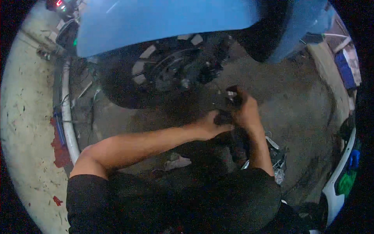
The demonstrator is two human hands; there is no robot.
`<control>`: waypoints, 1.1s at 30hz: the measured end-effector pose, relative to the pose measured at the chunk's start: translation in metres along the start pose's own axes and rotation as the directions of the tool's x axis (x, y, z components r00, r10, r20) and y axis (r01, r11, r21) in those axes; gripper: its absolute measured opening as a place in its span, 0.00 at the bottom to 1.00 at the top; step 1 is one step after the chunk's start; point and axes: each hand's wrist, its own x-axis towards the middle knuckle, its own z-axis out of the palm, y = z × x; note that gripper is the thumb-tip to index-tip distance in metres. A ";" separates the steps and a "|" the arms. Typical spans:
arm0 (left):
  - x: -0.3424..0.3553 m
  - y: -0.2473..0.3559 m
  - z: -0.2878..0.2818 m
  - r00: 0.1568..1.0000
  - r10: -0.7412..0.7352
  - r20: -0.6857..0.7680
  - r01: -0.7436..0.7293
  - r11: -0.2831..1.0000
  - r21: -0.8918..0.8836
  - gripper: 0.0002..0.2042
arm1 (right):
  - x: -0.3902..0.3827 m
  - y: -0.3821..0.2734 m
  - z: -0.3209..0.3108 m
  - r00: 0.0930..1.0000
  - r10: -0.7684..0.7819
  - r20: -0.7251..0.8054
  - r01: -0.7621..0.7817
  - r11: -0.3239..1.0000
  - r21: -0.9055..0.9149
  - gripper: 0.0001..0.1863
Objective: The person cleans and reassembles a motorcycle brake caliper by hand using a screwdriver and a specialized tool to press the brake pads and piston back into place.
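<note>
My left hand (210, 125) and my right hand (247, 113) are close together in front of a dark wheel (175, 70) under a blue body panel (163, 19). The fingers of my right hand curl round a small dark object with a shiny light part (232, 94); blur and dim light hide its kind. A black lump (223, 117) sits between the thumb and fingers of my left hand, beside the right palm. I cannot tell whether the two dark things are joined.
A white bent pipe (69, 132) runs along the left, beside a pale wall with red patches (60, 150). Crumpled clear plastic (279, 173) and a pale cloth-like scrap (178, 163) lie on the grey floor (304, 101). A blue box (345, 70) stands far right.
</note>
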 end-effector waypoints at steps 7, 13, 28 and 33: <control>-0.013 0.012 -0.011 0.998 0.057 0.014 -0.055 0.993 -0.104 0.34 | 0.003 -0.003 0.010 0.998 -0.059 0.000 0.059 0.997 0.057 0.19; -0.021 -0.004 -0.030 0.973 0.152 0.176 -0.186 0.963 0.194 0.34 | 0.002 0.003 -0.001 0.999 0.030 0.042 -0.029 0.999 -0.021 0.15; -0.067 -0.147 -0.108 0.911 -0.337 0.239 0.001 0.579 0.815 0.25 | -0.100 0.080 -0.020 0.932 0.363 0.015 -0.276 0.680 0.679 0.19; -0.027 -0.262 -0.073 0.963 -0.137 0.231 -0.074 0.693 0.717 0.22 | -0.122 0.110 -0.007 0.896 0.443 0.014 -0.413 0.823 0.389 0.20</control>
